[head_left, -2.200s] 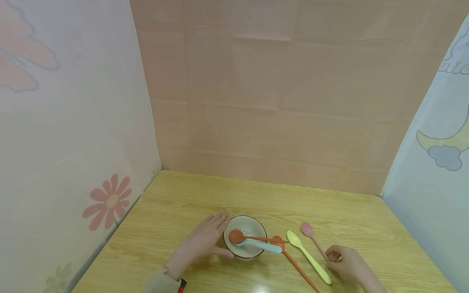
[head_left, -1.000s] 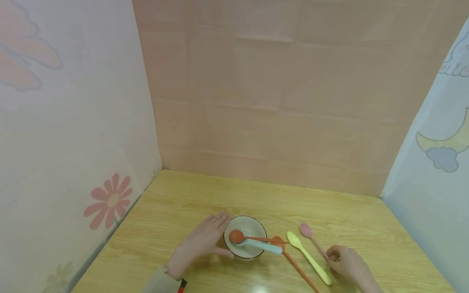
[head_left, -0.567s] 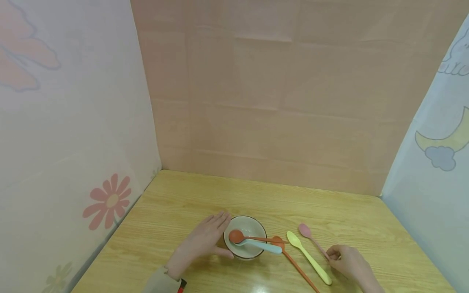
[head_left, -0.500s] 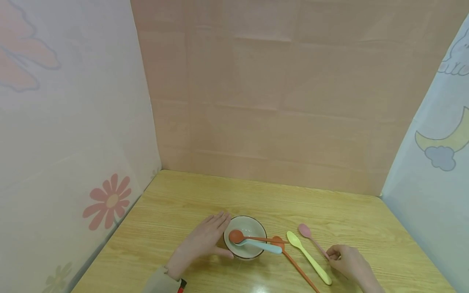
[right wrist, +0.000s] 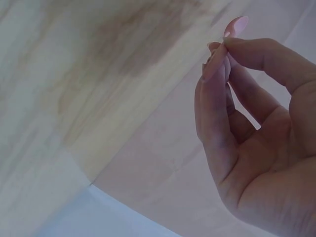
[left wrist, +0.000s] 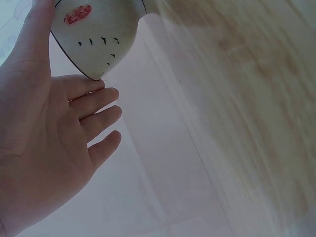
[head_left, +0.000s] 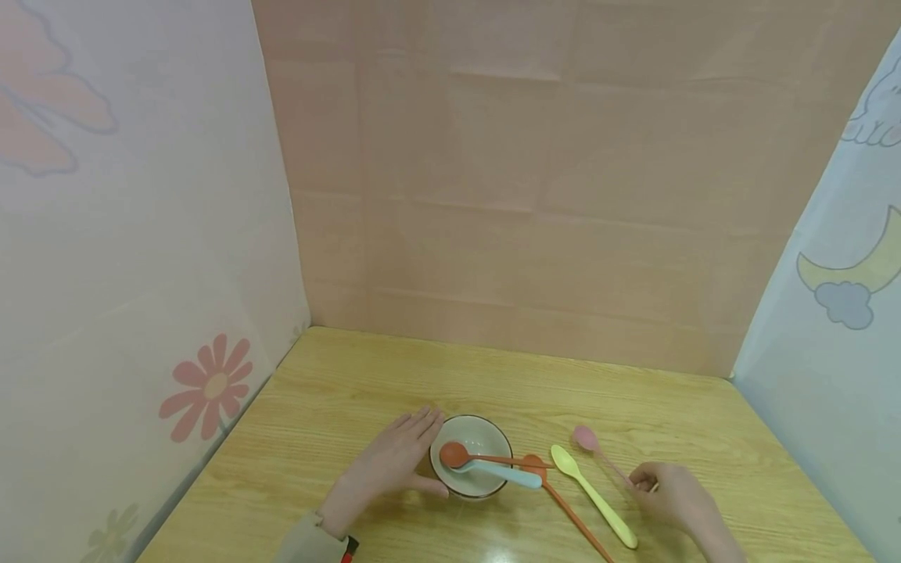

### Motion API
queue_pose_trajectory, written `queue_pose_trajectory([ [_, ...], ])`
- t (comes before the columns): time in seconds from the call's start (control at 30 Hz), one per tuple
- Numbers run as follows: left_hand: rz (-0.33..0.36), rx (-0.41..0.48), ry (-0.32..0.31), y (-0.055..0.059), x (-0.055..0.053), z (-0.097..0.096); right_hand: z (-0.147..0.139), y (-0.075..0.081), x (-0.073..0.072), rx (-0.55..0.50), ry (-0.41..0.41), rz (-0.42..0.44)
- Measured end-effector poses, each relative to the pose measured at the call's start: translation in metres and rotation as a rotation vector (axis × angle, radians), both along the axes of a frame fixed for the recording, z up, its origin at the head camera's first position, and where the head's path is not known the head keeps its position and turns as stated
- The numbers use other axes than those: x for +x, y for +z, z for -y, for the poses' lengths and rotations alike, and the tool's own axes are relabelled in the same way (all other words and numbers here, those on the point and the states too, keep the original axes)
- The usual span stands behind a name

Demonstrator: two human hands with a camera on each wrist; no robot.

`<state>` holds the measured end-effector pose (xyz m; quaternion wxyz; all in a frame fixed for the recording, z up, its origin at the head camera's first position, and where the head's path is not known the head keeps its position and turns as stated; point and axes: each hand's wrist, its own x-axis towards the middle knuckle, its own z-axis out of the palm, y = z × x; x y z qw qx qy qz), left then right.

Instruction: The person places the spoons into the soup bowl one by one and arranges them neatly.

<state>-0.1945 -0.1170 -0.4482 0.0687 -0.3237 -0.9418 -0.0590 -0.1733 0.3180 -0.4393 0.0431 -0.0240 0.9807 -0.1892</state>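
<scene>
My left hand (head_left: 396, 456) rests against the left side of a pale bowl (head_left: 493, 438), fingers fairly straight and thumb spread toward the near side. The bowl's outside, with a red patch and dark marks, shows in the left wrist view, index fingertip right at the dark rim. Inside the bowl lie the heads of an orange spoon (head_left: 454, 454) and a light blue spoon (head_left: 517, 475), handles over the right rim. My right hand (head_left: 676, 500) pinches the handle end of a pink spoon (head_left: 586, 438) between thumb and fingers; its head shows past the fingertips in the right wrist view.
A yellow spoon (head_left: 598, 500) lies on the wooden table (head_left: 366, 367) between the bowl and my right hand. Another orange spoon (head_left: 573, 512) lies to its left, its head under the overhanging handles. Patterned side panels (head_left: 141, 274) and a plain back panel (head_left: 521, 195) enclose the table.
My right hand has closed on the pink spoon's handle and risen slightly, the spoon's head shifting a little left and up. The left hand and the bowl stay in place.
</scene>
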Motion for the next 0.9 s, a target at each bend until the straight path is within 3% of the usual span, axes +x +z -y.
queue_pose_trajectory([
  [0.33,0.009,0.004,0.002,0.002,0.001,0.000,-0.001,0.016,-0.006,0.001,0.046,-0.010],
  [0.9,0.027,0.000,0.000,0.001,0.000,0.000,-0.003,0.044,-0.021,0.061,0.126,-0.105],
])
